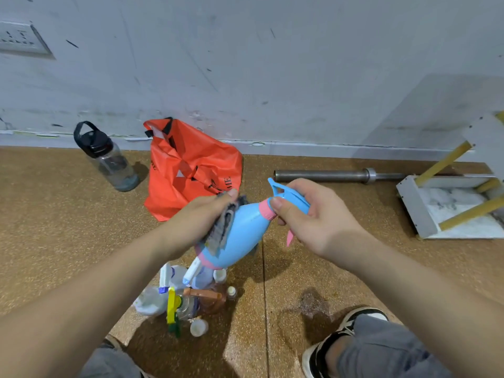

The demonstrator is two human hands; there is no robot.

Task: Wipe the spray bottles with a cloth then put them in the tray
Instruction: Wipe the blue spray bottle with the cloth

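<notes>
- The bottle (242, 236), blue with a pink collar and a pink band at its base, is held in the air between both hands, tilted, its base down to the left and its spray head up to the right.
- The right hand (308, 214) grips it at the neck: the thumb lies across the pink collar and the fingers curl round the blue spray head (a pink trigger pokes out below the palm).
- The left hand (207, 211) holds a grey cloth (222, 229), its fingers closed over it and pressing it against the side of the bottle's body.
- Below the hands, a cluster of other bottles (188, 296) stands on the floor (54, 214): clear and white ones with spray heads, one with a yellow and green trigger, one brownish, and some small white caps.
- Beyond the hands, an orange bag (191, 170) sits crumpled by the wall (245, 64), with a dark-lidded water bottle (109, 159) to its left.
- A metal bar (327, 175) lies along the foot of the wall to the right, its far end reaching a white shallow box (417, 211) with yellow bars across it.
- A dark wet patch (311, 304) marks the floor near a black-and-white shoe (346, 334) at the lower right.
</notes>
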